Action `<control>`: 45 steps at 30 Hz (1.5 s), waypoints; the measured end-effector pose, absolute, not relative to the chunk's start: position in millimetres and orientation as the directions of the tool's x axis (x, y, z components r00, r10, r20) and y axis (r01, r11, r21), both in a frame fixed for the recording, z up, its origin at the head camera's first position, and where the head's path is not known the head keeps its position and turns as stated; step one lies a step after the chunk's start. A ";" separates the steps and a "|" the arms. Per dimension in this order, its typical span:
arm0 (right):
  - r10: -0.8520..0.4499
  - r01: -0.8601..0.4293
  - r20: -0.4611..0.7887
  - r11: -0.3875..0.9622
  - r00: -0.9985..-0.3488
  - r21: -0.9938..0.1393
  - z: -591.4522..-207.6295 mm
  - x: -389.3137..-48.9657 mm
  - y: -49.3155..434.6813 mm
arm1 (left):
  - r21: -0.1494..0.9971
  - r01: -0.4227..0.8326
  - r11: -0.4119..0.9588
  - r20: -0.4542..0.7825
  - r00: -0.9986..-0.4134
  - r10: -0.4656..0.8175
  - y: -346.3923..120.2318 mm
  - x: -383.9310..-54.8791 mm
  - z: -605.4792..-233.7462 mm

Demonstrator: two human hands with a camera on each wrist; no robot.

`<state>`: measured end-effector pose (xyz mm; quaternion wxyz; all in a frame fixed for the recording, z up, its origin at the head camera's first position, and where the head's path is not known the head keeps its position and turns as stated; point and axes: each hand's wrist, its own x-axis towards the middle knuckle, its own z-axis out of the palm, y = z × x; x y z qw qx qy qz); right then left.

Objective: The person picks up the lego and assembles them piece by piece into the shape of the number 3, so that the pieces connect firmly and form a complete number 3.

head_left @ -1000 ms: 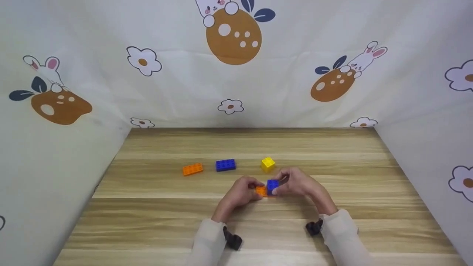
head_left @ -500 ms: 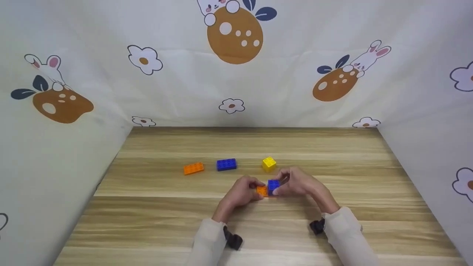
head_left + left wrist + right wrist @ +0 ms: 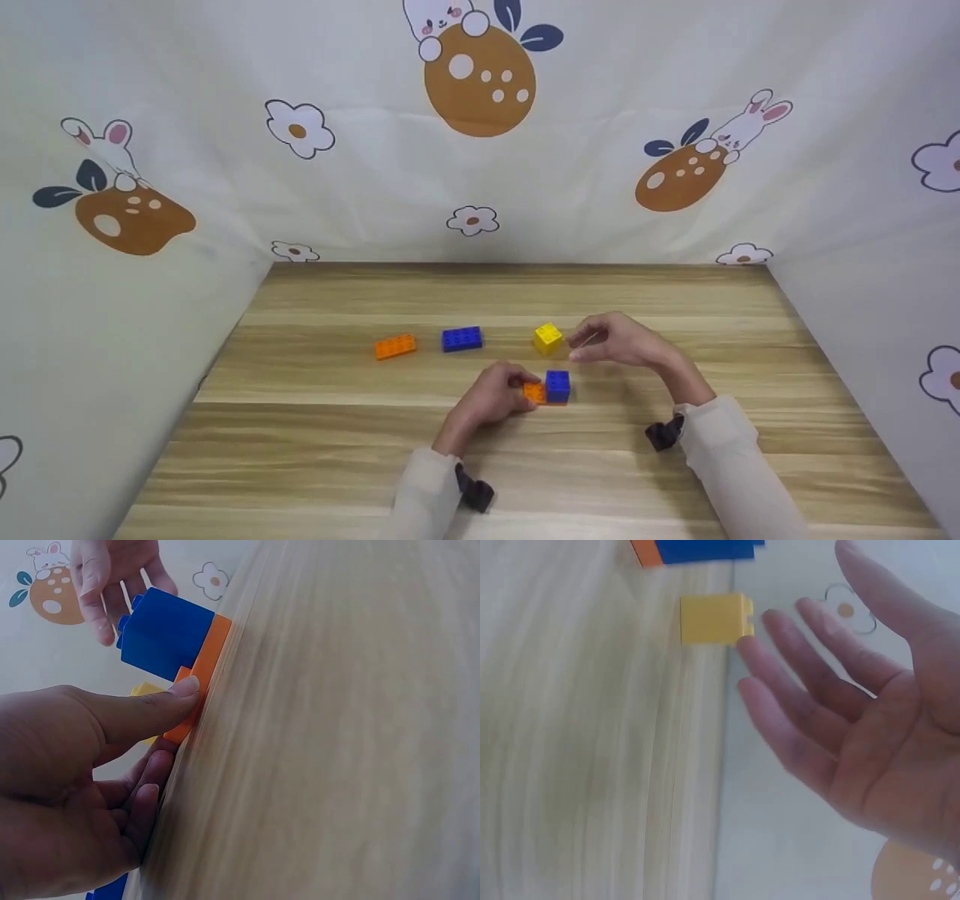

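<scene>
My left hand [image 3: 498, 391] pinches the left end of a flat orange building brick [image 3: 534, 393] on the table, its thumb [image 3: 184, 687] along the near side. On the right end of that brick sits a square blue brick [image 3: 557, 385], studs upward. My right hand [image 3: 622, 341] holds nothing; its fingers are spread and relaxed, just right of a square yellow brick [image 3: 548, 338]. In the right wrist view a gap shows between the thumb and fingers, with the yellow brick [image 3: 712, 619] beyond the fingertips.
A long blue brick [image 3: 461, 338] lies left of the yellow one. Farther left is a second flat orange brick [image 3: 395, 346]. Patterned cloth [image 3: 375, 187] stands along the back and both sides of the wooden table [image 3: 337, 465].
My right hand has let go of the square blue brick and moved up and right, beside the yellow brick. The left hand keeps its hold on the orange brick.
</scene>
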<state>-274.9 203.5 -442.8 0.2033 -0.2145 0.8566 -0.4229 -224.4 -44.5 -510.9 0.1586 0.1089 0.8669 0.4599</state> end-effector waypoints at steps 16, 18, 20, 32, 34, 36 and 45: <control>-0.639 -0.232 -0.149 0.472 -0.754 -0.851 -477.0 -261.3 205.8 | 0.831 0.095 0.548 -0.127 -0.927 0.354 -45.3 -223.1 -511.8; -0.641 -0.232 -0.164 0.486 -0.750 -0.843 -481.4 -258.5 205.1 | 0.830 0.091 0.551 -0.132 -0.927 0.352 -44.8 -223.7 -512.2; -0.640 -0.227 -0.168 0.488 -0.750 -0.843 -484.3 -256.1 203.8 | 0.828 0.085 0.554 -0.136 -0.928 0.346 -45.3 -223.7 -512.3; -0.603 -0.261 -0.126 0.513 -0.788 -0.818 -485.0 -248.6 196.0 | 0.844 0.063 0.533 -0.152 -0.924 0.350 -49.4 -223.7 -509.1; -0.595 -0.261 -0.130 0.525 -0.793 -0.810 -483.6 -247.6 196.0 | 0.856 0.073 0.511 -0.147 -0.914 0.377 -52.8 -223.9 -507.1; -0.586 -0.256 -0.135 0.535 -0.799 -0.805 -482.2 -247.1 195.7 | 0.868 0.084 0.490 -0.142 -0.903 0.406 -58.3 -224.5 -504.4; -0.570 -0.248 -0.149 0.559 -0.808 -0.791 -482.1 -246.6 194.7 | 0.883 -0.008 0.470 -0.184 -0.926 0.330 -96.2 -230.3 -492.2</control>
